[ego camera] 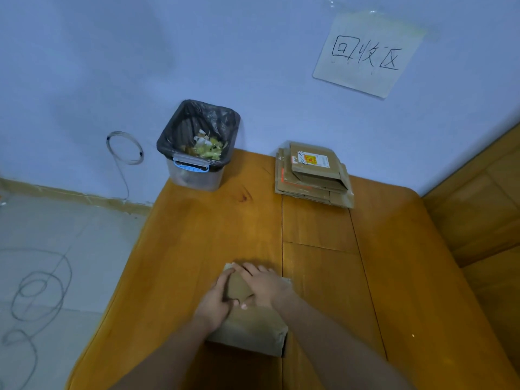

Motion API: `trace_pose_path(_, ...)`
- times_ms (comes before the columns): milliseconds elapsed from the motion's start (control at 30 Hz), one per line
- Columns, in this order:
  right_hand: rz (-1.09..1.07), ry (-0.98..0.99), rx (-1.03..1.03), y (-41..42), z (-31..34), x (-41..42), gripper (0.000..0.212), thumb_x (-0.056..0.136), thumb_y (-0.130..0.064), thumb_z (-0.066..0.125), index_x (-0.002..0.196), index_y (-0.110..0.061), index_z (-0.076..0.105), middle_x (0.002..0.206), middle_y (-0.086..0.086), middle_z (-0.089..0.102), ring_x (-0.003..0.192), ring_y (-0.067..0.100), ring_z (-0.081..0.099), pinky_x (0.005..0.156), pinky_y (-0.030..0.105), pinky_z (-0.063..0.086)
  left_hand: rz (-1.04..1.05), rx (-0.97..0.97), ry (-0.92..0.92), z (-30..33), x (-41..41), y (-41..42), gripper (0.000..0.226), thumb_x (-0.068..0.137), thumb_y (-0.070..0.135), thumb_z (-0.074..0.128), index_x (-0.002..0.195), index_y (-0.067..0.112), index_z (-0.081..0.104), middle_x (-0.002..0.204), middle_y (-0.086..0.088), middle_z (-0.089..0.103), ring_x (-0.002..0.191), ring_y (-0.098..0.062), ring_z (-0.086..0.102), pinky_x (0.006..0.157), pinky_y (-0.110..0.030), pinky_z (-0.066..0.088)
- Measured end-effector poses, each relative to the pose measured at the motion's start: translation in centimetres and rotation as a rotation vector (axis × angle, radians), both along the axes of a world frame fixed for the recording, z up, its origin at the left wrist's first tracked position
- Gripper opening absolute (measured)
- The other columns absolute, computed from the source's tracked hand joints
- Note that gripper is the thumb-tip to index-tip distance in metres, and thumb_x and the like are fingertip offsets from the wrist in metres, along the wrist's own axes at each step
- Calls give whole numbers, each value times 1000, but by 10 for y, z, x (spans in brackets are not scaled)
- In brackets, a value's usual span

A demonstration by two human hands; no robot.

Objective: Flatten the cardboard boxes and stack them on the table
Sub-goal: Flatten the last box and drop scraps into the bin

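Observation:
A brown cardboard box [253, 330] lies flat on the orange wooden table [323, 277], near its front. My left hand [215, 301] and my right hand [263, 287] both press down on its far half, fingers straight and fingertips close together. My forearms cover part of its near half. A stack of flattened cardboard boxes [313, 174] lies at the table's far right by the wall; the top one bears a shipping label.
A clear bin [197, 147] with a black liner and scraps stands at the table's far left edge. A paper sign [368, 54] is taped to the wall. Wooden furniture [478, 206] adjoins the table on the right. Tiled floor [56, 263] with wire loops lies left.

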State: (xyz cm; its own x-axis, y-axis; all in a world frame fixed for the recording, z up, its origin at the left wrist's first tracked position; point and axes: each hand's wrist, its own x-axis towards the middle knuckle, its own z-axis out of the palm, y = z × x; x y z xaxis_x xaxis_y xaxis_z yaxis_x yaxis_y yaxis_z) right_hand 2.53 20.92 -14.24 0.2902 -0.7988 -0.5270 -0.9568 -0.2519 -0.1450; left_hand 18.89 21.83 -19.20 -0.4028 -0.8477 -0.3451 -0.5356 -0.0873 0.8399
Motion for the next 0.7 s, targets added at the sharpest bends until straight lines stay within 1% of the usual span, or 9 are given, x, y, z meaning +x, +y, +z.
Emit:
trace_pose_path(100, -14, -7, -76, 3, 2, 3, 96, 85, -43, 64, 153, -26, -2, 156, 3, 18, 133, 31, 29, 107, 47, 28, 58, -19, 14, 4, 0, 0, 78, 85, 4, 64, 148, 32, 26, 148, -2, 42, 128, -22, 46, 96, -27, 38)
trace_pose_path(200, -71, -27, -224, 5, 3, 8, 97, 82, -46, 66, 152, -29, 0, 153, 1, 22, 130, 30, 32, 104, 46, 29, 73, -93, 9, 16, 3, -8, 79, 85, 1, 62, 147, 33, 27, 148, 0, 42, 127, -22, 47, 94, -30, 41)
trace_pose_path(300, -142, -61, -387, -4, 13, 12, 100, 80, -49, 67, 151, -33, -2, 150, -2, 24, 126, 28, 34, 101, 43, 31, 46, -235, -6, 40, 8, -26, 79, 82, -2, 62, 146, 31, 29, 151, 1, 38, 130, -22, 44, 94, -31, 41)
trace_pose_path(400, -231, -116, -555, -18, 32, 18, 103, 78, -55, 66, 151, -33, -3, 148, -2, 27, 121, 27, 37, 96, 42, 34, -33, -431, -42, 73, 10, -49, 79, 82, -4, 58, 147, 30, 30, 157, 1, 28, 139, -23, 35, 102, -34, 40)
trace_pose_path(467, -313, -153, -655, -26, 45, 22, 107, 76, -55, 69, 151, -32, -3, 146, 0, 29, 118, 27, 38, 94, 42, 37, -132, -573, -145, 98, 11, -68, 78, 84, -1, 56, 149, 31, 27, 160, -2, 19, 143, -25, 28, 103, -40, 41)
trace_pose_path(567, -456, -212, -758, -26, 61, 23, 113, 75, -50, 72, 150, -32, -11, 143, 4, 31, 116, 25, 39, 92, 39, 42, -343, -786, -353, 127, 9, -89, 76, 89, 4, 53, 152, 32, 20, 162, -5, 9, 147, -27, 16, 110, -43, 36)
trace_pose_path(633, -515, -269, -771, -21, 67, 19, 108, 78, -50, 70, 147, -34, -11, 141, 7, 32, 116, 24, 40, 94, 36, 43, -466, -868, -486, 136, 4, -94, 76, 93, 7, 52, 152, 35, 13, 163, -4, 0, 148, -28, 8, 111, -42, 35)
trace_pose_path(700, -563, -303, -739, -10, 67, 11, 96, 82, -49, 66, 150, -34, -1, 135, 8, 33, 114, 22, 42, 91, 34, 46, -567, -927, -577, 136, -4, -88, 72, 97, 10, 48, 152, 37, 11, 163, -4, -6, 149, -30, 3, 110, -43, 34)
